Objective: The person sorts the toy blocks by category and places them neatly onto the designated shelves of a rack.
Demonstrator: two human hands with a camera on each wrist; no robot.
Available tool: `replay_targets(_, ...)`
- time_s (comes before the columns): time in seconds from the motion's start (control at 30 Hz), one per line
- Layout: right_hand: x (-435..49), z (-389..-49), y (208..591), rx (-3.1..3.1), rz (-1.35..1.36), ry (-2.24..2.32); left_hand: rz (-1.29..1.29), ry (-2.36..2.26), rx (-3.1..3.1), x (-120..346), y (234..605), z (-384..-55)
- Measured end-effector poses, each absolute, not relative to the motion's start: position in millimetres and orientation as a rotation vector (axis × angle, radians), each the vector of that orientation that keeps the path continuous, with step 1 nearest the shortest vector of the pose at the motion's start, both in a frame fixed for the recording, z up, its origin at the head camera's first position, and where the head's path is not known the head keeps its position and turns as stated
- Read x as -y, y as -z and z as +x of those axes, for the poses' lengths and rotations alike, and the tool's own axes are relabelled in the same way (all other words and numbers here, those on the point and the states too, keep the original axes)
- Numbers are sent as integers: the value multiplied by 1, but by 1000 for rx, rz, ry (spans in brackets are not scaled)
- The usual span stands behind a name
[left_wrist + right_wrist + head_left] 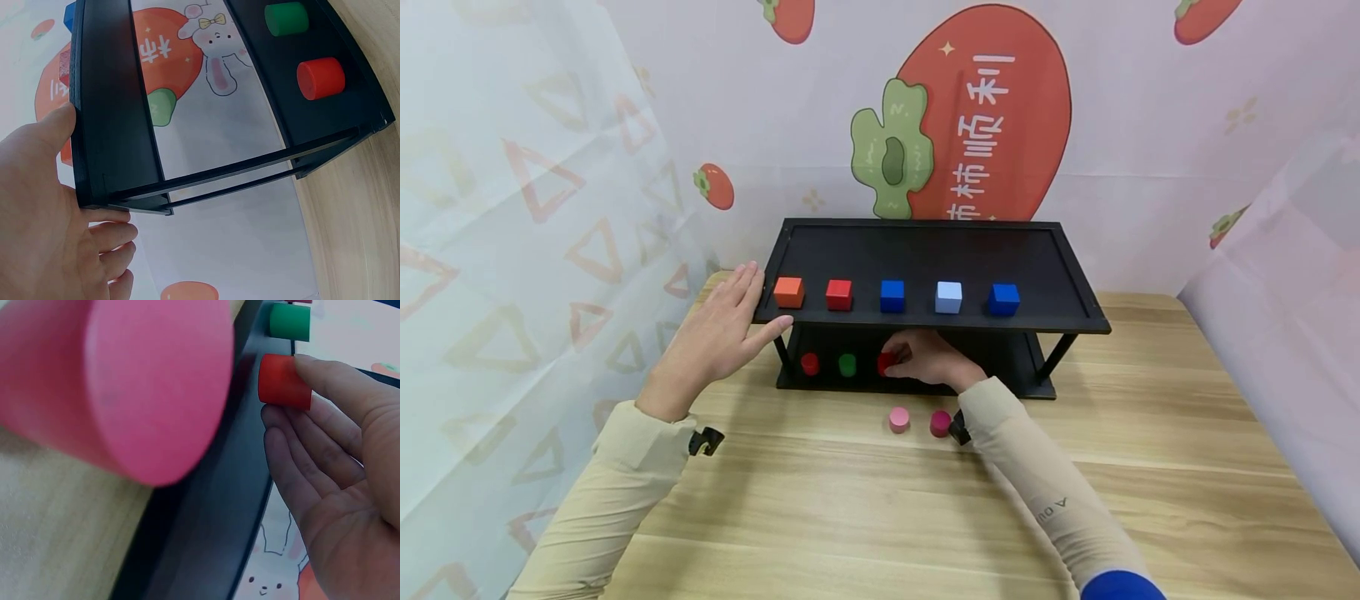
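On the lower shelf [1003, 367] of a black two-tier rack, my right hand [928, 357] pinches a red cylinder [281, 381] between thumb and fingers. Left of it on that shelf stand a green cylinder [847, 365] and another red cylinder [809, 364]. My left hand [711, 329] rests against the left front corner of the top shelf [925, 254], its fingers straight and thumb along the front edge. An orange cube [789, 292] sits on top beside that thumb. In the right wrist view, a large pink-red cylinder [162, 387] fills the upper left, close to the camera.
Along the top shelf's front stand a red cube [839, 295], a blue cube [892, 296], a light blue cube [948, 297] and another blue cube [1003, 300]. A pink cylinder [898, 420] and a magenta cylinder [940, 423] stand on the wooden table [820, 508] before the rack.
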State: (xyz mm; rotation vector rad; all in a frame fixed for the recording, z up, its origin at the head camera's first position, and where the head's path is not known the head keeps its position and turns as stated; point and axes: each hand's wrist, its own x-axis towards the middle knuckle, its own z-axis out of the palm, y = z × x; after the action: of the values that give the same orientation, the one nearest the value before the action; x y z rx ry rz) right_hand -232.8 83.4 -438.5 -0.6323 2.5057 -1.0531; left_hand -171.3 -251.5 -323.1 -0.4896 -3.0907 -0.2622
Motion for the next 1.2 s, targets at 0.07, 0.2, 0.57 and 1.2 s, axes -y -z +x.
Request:
replay_targets(0.07,-83,-234,440,-2510,-638,1054,-491,263,3086,252,324,-172)
replay_targets(0.2,-83,-234,443,-2511,-643,1051,-492,276,3078,252,324,-173)
replay_targets(0.57,-93,-225,426,-2525,-629,979,-494,278,3087,251,326,-173)
replay_targets(1.2,-119,-181,424,-2436,-925,905,-500,289,3096,252,325,-173)
